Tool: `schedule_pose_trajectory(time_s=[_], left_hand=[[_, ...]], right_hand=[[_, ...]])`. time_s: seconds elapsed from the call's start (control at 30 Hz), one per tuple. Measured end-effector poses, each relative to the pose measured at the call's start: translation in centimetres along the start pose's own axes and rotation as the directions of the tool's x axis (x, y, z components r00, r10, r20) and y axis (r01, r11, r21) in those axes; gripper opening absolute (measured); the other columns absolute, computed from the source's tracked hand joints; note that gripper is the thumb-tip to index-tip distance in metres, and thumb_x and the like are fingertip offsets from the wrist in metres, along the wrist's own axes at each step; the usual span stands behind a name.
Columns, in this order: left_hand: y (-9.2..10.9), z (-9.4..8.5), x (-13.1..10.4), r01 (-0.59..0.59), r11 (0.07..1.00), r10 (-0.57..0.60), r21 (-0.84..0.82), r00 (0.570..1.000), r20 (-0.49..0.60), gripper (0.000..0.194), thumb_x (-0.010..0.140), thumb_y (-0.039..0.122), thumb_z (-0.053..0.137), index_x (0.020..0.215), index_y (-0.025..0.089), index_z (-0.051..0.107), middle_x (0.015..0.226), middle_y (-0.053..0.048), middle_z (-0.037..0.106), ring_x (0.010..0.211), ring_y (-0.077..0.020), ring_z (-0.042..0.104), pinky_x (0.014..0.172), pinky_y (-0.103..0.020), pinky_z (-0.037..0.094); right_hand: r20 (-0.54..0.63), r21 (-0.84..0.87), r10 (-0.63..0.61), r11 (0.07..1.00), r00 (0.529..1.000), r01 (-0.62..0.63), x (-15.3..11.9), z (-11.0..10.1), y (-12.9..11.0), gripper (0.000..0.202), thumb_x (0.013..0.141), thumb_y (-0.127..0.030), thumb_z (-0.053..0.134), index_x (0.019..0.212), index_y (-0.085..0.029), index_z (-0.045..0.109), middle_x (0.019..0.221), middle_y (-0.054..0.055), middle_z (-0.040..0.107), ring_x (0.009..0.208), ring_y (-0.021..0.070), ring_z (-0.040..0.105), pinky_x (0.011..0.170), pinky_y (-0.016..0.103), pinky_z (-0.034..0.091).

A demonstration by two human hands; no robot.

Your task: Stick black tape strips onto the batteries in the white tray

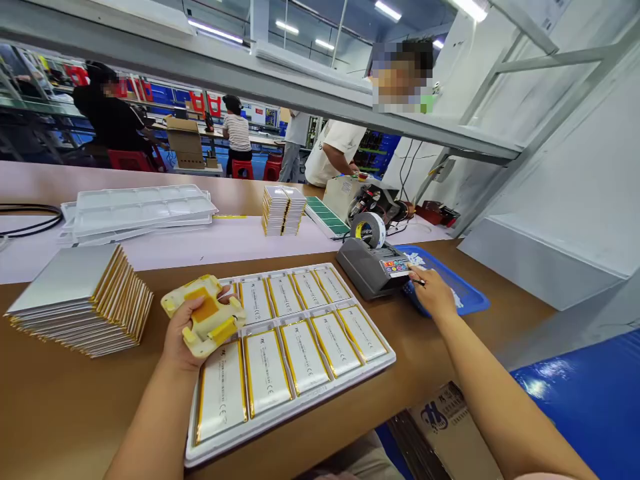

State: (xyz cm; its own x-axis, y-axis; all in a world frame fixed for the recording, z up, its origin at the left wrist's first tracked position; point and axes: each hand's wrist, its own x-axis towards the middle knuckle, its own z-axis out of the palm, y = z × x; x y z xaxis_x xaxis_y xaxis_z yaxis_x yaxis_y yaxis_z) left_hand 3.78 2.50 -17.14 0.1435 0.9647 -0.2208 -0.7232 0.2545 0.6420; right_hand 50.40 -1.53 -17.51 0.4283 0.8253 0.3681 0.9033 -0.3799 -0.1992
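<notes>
Two hands work: the left hand (187,333) has its grip closed on a yellow plastic jig (205,315), tilted for access; the right hand (434,293) fingertips pinch tape at the grey tape dispenser (373,267).

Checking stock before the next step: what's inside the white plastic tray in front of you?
The white plastic tray holds two rows of flat white battery cells with yellow edges. The left hand, gripping a cream-and-yellow plastic jig, covers the back-left pocket.
</notes>
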Motion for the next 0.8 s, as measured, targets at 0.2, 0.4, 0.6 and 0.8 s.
schedule_pose_trajectory(time_s=[0.2,0.4,0.6,0.8], left_hand=[[-0.1,0.3,0.3,0.004,1.000,-0.003,0.025,1.000,-0.023,0.036,0.066,0.014,0.045,0.100,0.007,0.055,0.090,-0.014,0.062,0.081,-0.0283,0.059,0.069,-0.046,0.049],[0.0,0.4,0.3,-0.019,0.999,0.020,0.043,1.000,-0.002,0.039,0.064,0.013,0.046,0.102,0.009,0.055,0.091,-0.014,0.062,0.079,-0.0284,0.060,0.066,-0.046,0.050],[0.1,0.5,0.0,-0.047,0.998,0.046,0.040,0.999,0.018,0.038,0.066,0.012,0.045,0.103,0.009,0.054,0.089,-0.013,0.063,0.081,-0.0266,0.059,0.067,-0.046,0.050],[0.1,0.6,-0.1,-0.021,1.000,0.021,-0.019,1.000,-0.003,0.040,0.066,0.010,0.045,0.104,0.009,0.053,0.090,-0.015,0.062,0.081,-0.0267,0.059,0.068,-0.045,0.049]], right_hand=[[0.108,-0.111,-0.005,0.994,0.994,0.017,0.2,-0.9,0.1,0.046,0.081,-0.045,0.030,0.123,-0.029,0.040,0.097,0.010,0.060,0.077,0.0261,0.056,0.063,0.037,0.039],[0.074,0.647,0.325,0.704,0.943,-0.294,-2.5,1.0,-0.7,0.041,0.072,-0.055,0.043,0.093,-0.020,0.052,0.061,0.002,0.055,0.040,0.0099,0.042,0.043,0.025,0.035],[0.443,0.879,0.345,0.014,0.827,-0.476,-3.4,3.3,-2.7,0.038,0.067,-0.050,0.054,0.058,-0.020,0.033,0.044,-0.007,0.034,0.034,0.0028,0.023,0.031,0.015,0.021],[0.256,0.932,0.508,0.095,0.823,-0.349,-3.4,2.2,-4.5,0.033,0.064,-0.044,0.058,0.063,-0.021,0.034,0.044,-0.010,0.028,0.036,0.0040,0.020,0.033,0.018,0.016]])
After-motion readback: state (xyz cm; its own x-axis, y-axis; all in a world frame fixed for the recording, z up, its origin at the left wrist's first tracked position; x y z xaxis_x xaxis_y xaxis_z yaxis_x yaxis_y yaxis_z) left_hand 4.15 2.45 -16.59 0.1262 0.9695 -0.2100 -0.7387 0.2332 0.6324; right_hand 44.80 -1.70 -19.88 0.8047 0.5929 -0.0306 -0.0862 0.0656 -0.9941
